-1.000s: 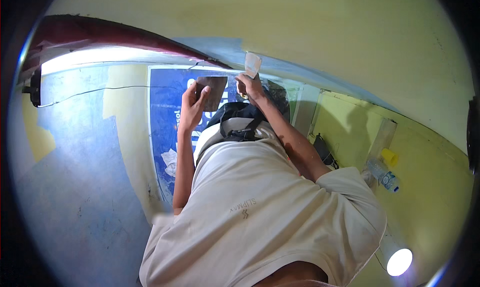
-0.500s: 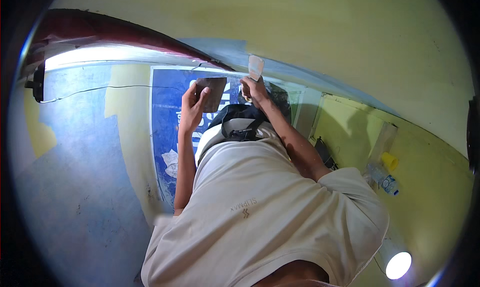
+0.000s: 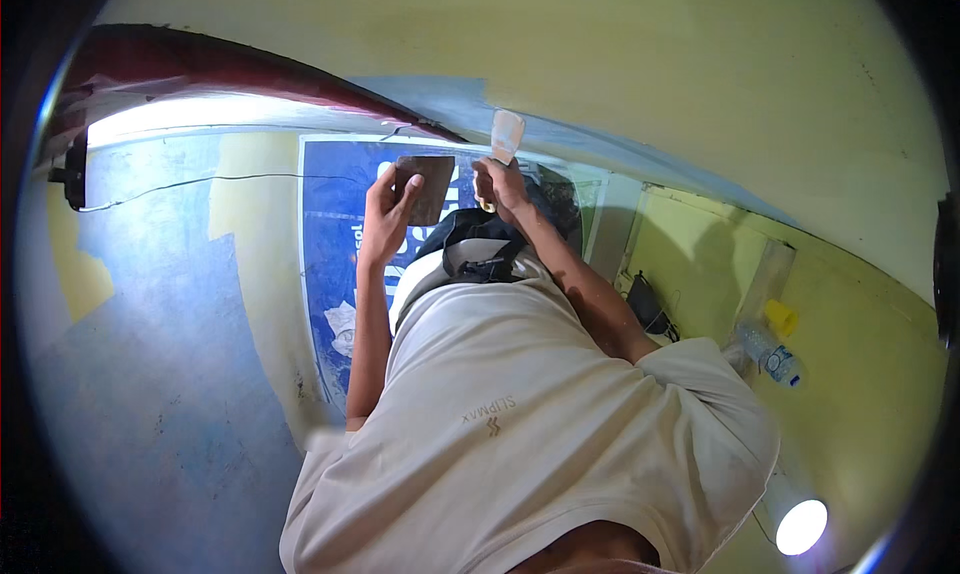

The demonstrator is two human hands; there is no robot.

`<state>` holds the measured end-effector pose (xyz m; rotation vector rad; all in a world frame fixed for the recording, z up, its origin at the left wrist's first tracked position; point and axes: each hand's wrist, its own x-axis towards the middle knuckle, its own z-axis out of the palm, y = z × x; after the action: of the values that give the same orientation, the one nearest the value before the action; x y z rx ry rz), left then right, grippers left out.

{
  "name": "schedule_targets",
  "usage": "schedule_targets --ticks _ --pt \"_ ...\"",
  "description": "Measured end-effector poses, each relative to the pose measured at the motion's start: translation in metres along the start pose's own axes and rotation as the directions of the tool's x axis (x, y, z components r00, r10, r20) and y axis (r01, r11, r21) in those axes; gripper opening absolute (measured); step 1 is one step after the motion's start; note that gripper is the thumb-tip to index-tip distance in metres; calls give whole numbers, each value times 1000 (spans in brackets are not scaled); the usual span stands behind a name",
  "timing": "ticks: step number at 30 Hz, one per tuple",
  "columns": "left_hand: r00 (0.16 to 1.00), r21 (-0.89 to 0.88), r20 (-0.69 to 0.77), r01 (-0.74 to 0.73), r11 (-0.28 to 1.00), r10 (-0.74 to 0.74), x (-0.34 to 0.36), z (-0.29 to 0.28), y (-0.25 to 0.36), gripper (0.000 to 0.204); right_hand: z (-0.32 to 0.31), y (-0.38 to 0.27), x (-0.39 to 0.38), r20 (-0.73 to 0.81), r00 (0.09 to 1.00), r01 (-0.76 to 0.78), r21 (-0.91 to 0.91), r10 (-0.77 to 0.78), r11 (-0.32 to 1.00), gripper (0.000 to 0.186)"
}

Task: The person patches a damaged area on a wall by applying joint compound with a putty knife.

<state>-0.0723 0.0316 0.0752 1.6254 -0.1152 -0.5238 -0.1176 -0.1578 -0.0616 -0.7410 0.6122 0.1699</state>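
Observation:
My left hand (image 3: pixel 384 214) grips a dark brown rectangular board (image 3: pixel 428 189), its thumb laid across the face and the fingers behind. Beside it, a little to the right, my right hand (image 3: pixel 502 186) is closed round the handle of a putty knife (image 3: pixel 507 136). The wide pale blade points up and away from me, close to a wall (image 3: pixel 640 49) with a greyish-blue patch along its lower edge. Board and blade are apart. Most of the knife's handle is hidden in my fist; a yellowish end shows below it.
A blue printed sheet (image 3: pixel 330 204) lies beneath my hands. Dark red cloth (image 3: pixel 200 59) hangs at upper left, with a thin cable (image 3: pixel 240 177) below. To the right are a yellow cup (image 3: pixel 781 318), a clear plastic bottle (image 3: pixel 768 354) and a lit lamp (image 3: pixel 801 527).
My right hand has shifted slightly left and down, turning the putty knife a little. My left hand holds the board in nearly the same place.

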Motion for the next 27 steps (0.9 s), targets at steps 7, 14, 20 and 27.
schedule_targets --ticks 7,14,20,27 --pt "999 -19 -9 35 999 -35 -2 0 -8 29 -2 -16 7 12 996 88 -225 -87 971 24" --pt "1000 -30 -10 19 999 -19 -1 0 -5 30 -4 -16 9 33 997 80 -245 -74 966 25" --pt "998 -48 -32 45 998 -46 -1 1 -5 27 -5 -21 4 19 1000 -18 -199 22 980 20" --pt "1000 -33 -4 30 999 -30 0 -2 -6 26 -9 -22 10 -9 999 -43 -271 42 962 21"
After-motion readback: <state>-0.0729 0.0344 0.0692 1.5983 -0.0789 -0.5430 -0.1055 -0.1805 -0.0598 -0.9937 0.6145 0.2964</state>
